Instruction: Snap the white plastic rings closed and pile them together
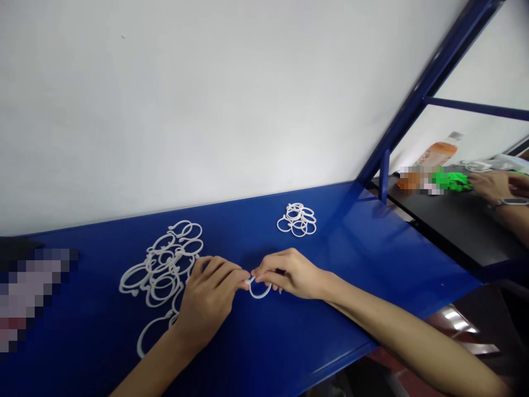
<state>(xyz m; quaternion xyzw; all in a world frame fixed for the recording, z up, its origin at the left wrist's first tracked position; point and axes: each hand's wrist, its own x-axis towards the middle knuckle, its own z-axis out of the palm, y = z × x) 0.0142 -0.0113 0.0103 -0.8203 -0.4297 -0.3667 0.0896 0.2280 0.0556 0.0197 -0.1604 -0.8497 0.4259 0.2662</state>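
- Head view: a white ring (259, 298) is pinched by both the left hand (212, 292) and the right hand (295, 274), over the blue bench (231, 237), between its back and front edges.
- A larger pile of rings (164, 263) is spread on the bench's left side, partly hidden by the left hand.
- A smaller pile of rings (298, 221) is seen near the back edge.

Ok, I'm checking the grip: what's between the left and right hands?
A white ring, pinched by the left hand and the right hand, in the head view.
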